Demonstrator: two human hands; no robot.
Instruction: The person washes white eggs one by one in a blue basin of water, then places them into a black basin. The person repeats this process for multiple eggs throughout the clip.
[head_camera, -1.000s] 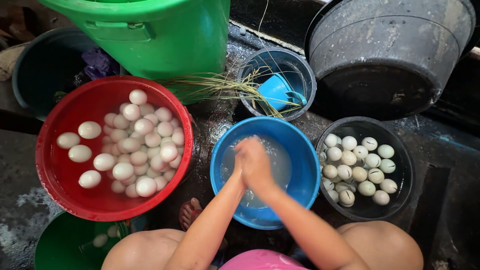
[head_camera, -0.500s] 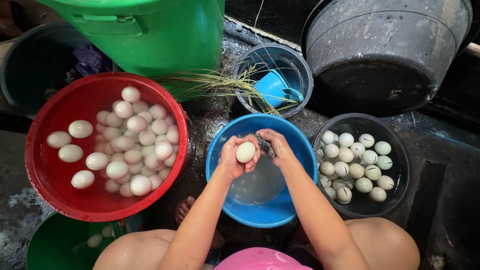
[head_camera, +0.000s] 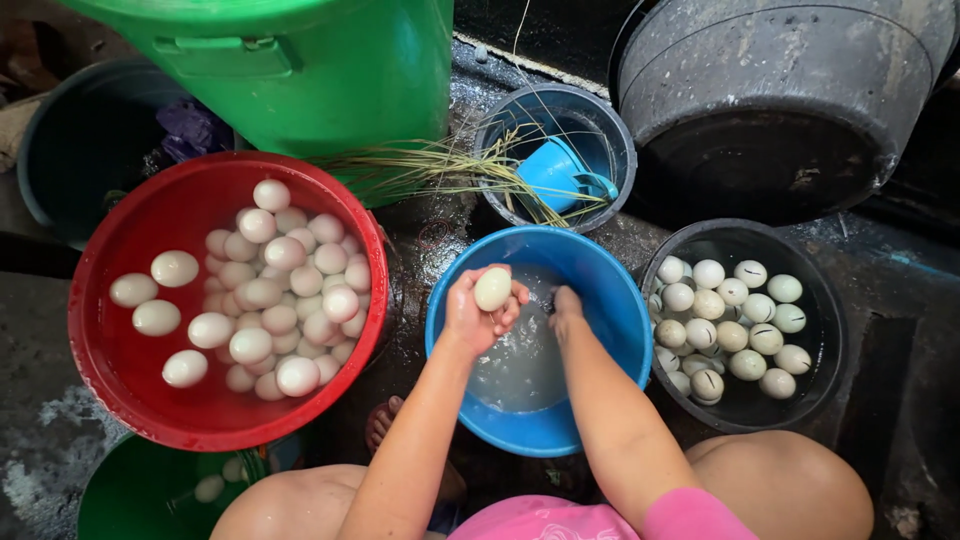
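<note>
Over blue basin (head_camera: 610, 300), left hand (head_camera: 478, 312) lifts egg (head_camera: 492, 289), fingers wrapped around it, long axis near upright. Right hand (head_camera: 567, 305) just beside, dipped toward water, fingers curled; grip unclear.

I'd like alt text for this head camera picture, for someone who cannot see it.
A left hand holds a pale egg above a blue basin of water while the right hand dips inside. A red basin of eggs sits left, a black tub of eggs right.

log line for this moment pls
left hand: holds egg | right hand: dipped in blue basin | red basin: eggs
</note>
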